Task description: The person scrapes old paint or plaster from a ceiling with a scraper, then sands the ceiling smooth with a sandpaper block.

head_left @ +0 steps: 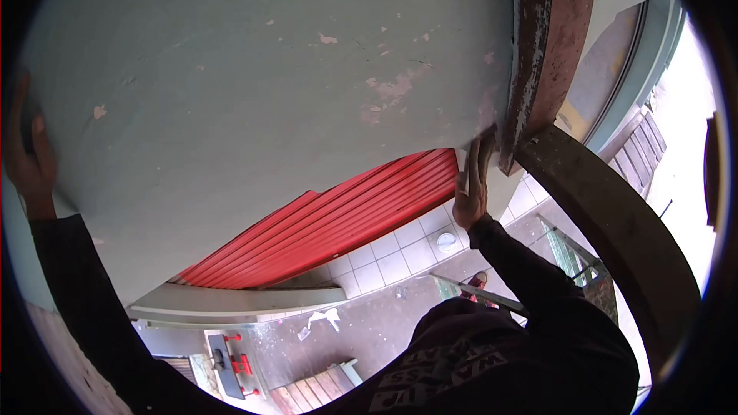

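A pale green wall [254,84] with chipped, flaking paint fills the upper view. At its far left edge, my left hand [32,161] rests against the surface with fingers stretched out. My right hand [473,188] lies with straight fingers at the wall's lower right edge, close to the foot of a worn brown wooden post [555,38]. Neither hand shows an object in it. Between the hands and below the wall is a red ribbed roller shutter [346,215].
A dark curved beam [615,238] runs down at the right. Below are floor tiles [393,267], a small white round item [446,242], a ladder-like metal frame [573,250], wooden slats [311,393], and a dark board with red parts [225,369]. White scraps [323,318] lie on the ground.
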The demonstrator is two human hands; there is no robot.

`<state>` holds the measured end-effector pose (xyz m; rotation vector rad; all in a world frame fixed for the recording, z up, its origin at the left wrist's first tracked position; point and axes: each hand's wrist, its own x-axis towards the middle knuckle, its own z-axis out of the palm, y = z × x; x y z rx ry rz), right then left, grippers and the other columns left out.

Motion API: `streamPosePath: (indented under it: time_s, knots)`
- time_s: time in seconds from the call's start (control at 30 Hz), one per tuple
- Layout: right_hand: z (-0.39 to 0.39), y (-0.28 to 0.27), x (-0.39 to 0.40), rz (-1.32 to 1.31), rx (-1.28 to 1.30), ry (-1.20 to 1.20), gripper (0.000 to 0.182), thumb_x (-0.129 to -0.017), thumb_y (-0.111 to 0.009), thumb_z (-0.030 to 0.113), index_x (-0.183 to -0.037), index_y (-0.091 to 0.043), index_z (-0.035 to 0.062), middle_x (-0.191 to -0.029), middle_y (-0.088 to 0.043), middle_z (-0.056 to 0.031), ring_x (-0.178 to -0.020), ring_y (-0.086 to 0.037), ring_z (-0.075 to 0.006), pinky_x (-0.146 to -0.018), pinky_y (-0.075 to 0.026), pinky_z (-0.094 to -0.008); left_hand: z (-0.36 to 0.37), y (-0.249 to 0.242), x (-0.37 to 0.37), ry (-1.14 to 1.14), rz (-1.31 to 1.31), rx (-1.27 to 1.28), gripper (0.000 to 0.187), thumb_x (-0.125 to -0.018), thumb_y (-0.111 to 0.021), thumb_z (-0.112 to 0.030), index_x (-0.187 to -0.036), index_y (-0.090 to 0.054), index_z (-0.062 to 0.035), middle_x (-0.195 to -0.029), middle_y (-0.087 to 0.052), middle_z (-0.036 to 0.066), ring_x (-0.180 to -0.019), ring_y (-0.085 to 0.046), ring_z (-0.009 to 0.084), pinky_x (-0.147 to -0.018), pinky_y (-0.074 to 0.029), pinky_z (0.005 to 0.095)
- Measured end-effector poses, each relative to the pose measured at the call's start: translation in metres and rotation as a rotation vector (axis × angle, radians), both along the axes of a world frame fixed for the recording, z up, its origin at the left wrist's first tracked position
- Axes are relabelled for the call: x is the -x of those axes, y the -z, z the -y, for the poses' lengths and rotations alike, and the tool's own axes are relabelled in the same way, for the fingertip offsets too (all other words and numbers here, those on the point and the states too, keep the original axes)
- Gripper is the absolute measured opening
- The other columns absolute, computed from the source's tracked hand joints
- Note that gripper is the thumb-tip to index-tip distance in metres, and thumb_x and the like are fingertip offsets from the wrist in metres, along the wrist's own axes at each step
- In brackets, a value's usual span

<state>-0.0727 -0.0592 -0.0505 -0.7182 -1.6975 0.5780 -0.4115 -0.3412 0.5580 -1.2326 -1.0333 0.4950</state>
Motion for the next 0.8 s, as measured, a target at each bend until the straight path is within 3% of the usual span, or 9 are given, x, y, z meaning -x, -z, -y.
streamPosePath:
  time_s: [0.1, 0.17, 0.3, 0.37, 0.43, 0.47, 0.57, 0.7, 0.8]
  knots:
    - [-0.002, -0.058, 0.012, -0.088, -0.044, 0.042, 0.07, -0.109, -0.02, 0.048, -0.16, -0.015, 0.0011, -0.164, 0.001, -0.0324, -0.152, 0.005, -0.0496, -0.121, 0.0, -0.0616, 0.041, -0.024, 0.056, -0.32, -0.11, -0.115, 0.052, -0.105, -0.046, -0.041, -0.131, -0.054, 0.0032, -0.137, -0.052, 0.028, -0.125, -0.053, 0.0439, -0.103, -0.043, 0.054]
    - [-0.003, -0.039, 0.011, -0.069, -0.014, 0.029, 0.069, -0.109, -0.02, 0.048, -0.16, -0.015, 0.0025, -0.165, 0.002, -0.0306, -0.153, 0.006, -0.0483, -0.121, 0.0, -0.0614, 0.034, -0.018, 0.057, -0.391, -0.065, -0.228, 0.057, -0.105, -0.044, -0.046, -0.13, -0.054, 0.0039, -0.135, -0.053, 0.03, -0.122, -0.055, 0.047, -0.1, -0.045, 0.0567]
    - [0.006, 0.044, 0.015, -0.098, 0.12, 0.023, 0.068, -0.109, -0.019, 0.047, -0.16, -0.016, 0.0031, -0.167, 0.002, -0.0268, -0.153, 0.007, -0.0459, -0.121, 0.002, -0.0603, 0.021, 0.002, 0.036, -0.233, 0.038, -0.313, 0.057, -0.104, -0.042, -0.046, -0.13, -0.054, 0.0036, -0.133, -0.055, 0.031, -0.121, -0.057, 0.0488, -0.101, -0.046, 0.058]
    - [0.011, 0.028, 0.015, -0.124, 0.134, 0.015, 0.068, -0.109, -0.018, 0.048, -0.16, -0.017, 0.0035, -0.167, 0.0, -0.0251, -0.154, 0.007, -0.0448, -0.122, 0.002, -0.0597, 0.002, 0.012, -0.006, 0.015, -0.08, -0.125, 0.056, -0.104, -0.042, -0.045, -0.13, -0.055, 0.0033, -0.133, -0.056, 0.031, -0.121, -0.057, 0.0485, -0.101, -0.046, 0.0578]
    - [0.011, -0.018, 0.018, -0.169, 0.102, 0.009, 0.069, -0.109, -0.018, 0.049, -0.16, -0.018, 0.0029, -0.167, 0.0, -0.0264, -0.154, 0.006, -0.0453, -0.122, 0.002, -0.0598, -0.045, 0.025, -0.068, 0.437, -0.245, 0.192, 0.056, -0.104, -0.043, -0.045, -0.131, -0.055, 0.0029, -0.132, -0.056, 0.031, -0.122, -0.057, 0.0481, -0.101, -0.046, 0.0575]
    - [0.008, -0.042, 0.014, -0.11, -0.017, 0.026, 0.069, -0.109, -0.023, 0.047, -0.161, -0.015, 0.0028, -0.167, -0.003, -0.0243, -0.154, 0.003, -0.0448, -0.123, -0.003, -0.0558, -0.046, 0.026, -0.067, 0.447, -0.235, 0.191, 0.056, -0.104, -0.043, -0.045, -0.131, -0.055, 0.0026, -0.133, -0.056, 0.031, -0.123, -0.057, 0.0481, -0.102, -0.045, 0.0576]
    - [-0.002, -0.049, 0.016, -0.114, -0.101, 0.058, 0.067, -0.109, -0.022, 0.046, -0.161, -0.017, 0.0026, -0.167, -0.003, -0.0251, -0.154, 0.003, -0.046, -0.123, -0.002, -0.0565, -0.046, 0.029, -0.07, 0.438, -0.202, 0.189, 0.057, -0.103, -0.044, -0.045, -0.133, -0.054, 0.0021, -0.133, -0.056, 0.03, -0.124, -0.056, 0.048, -0.103, -0.044, 0.058]
    - [0.003, 0.041, 0.012, -0.068, 0.225, 0.034, 0.066, -0.109, -0.02, 0.044, -0.162, -0.011, 0.0054, -0.168, -0.002, -0.0236, -0.154, 0.004, -0.0443, -0.123, -0.002, -0.056, -0.047, 0.032, -0.07, 0.469, -0.129, 0.194, 0.059, -0.103, -0.044, -0.047, -0.134, -0.054, 0.0023, -0.135, -0.054, 0.031, -0.126, -0.053, 0.0482, -0.104, -0.043, 0.0587]
    - [0.009, 0.005, 0.012, -0.105, 0.174, 0.034, 0.067, -0.109, -0.02, 0.045, -0.162, -0.01, 0.0054, -0.167, -0.001, -0.0239, -0.154, 0.004, -0.0447, -0.123, -0.003, -0.0561, -0.043, 0.039, -0.075, 0.419, -0.101, 0.155, 0.061, -0.103, -0.044, -0.049, -0.133, -0.054, 0.0025, -0.137, -0.052, 0.031, -0.127, -0.052, 0.0481, -0.103, -0.043, 0.0589]
